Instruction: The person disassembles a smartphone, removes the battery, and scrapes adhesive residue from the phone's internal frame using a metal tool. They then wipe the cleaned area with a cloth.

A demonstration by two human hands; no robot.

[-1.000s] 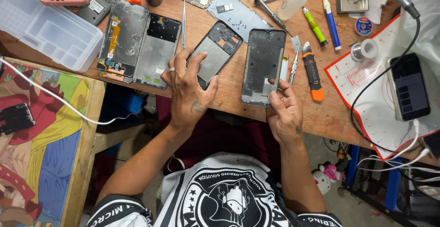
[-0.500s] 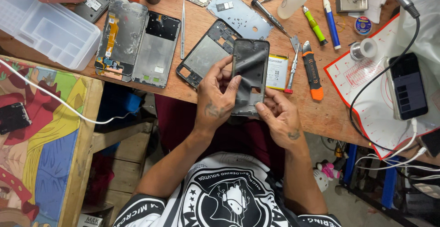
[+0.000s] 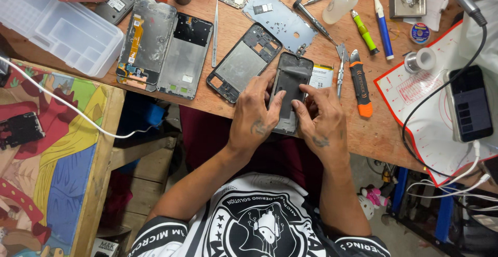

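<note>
Since half a second ago the dark phone frame (image 3: 291, 88) has come down flatter onto the bench (image 3: 207, 93), both hands close together on it. The left hand (image 3: 255, 117) clamps its left edge; the right hand (image 3: 322, 119) presses fingertips on its right side. A second open frame (image 3: 243, 62) lies at ten o'clock, an orange-handled knife (image 3: 360, 83) at three.
</note>
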